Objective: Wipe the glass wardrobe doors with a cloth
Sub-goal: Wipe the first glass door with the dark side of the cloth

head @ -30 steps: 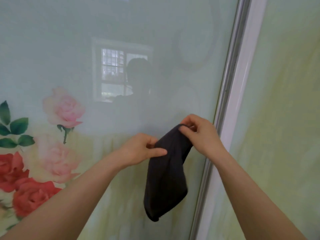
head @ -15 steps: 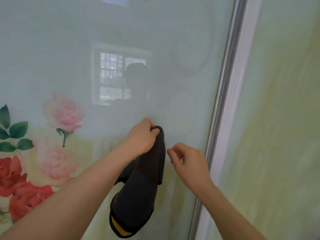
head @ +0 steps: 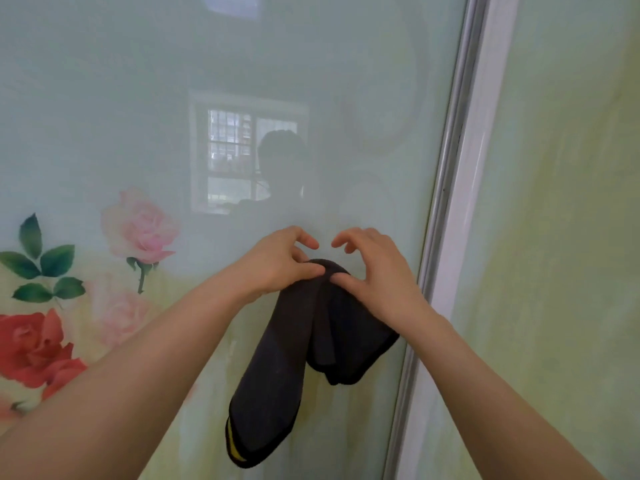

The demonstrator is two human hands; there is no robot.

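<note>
A dark grey cloth [head: 294, 348] with a yellow stripe at its lower edge hangs folded in front of the pale green glass wardrobe door [head: 173, 98]. My left hand [head: 277, 261] pinches the cloth's top fold from the left, thumb on the fabric. My right hand [head: 374, 268] grips the same fold from the right, its thumb pressed on the cloth. Both hands meet at the top of the cloth, just in front of the glass. The forefingers of both hands curl free above it.
The door carries printed pink and red roses [head: 138, 226] with green leaves at the left. A silver and white door frame [head: 460, 202] runs down the right, with a second yellow-green glass panel [head: 561, 237] beyond it. A window reflects in the glass.
My right hand, which had let go of the cloth, has come back and taken hold of its top beside my left hand. The cloth now hangs in two folds.
</note>
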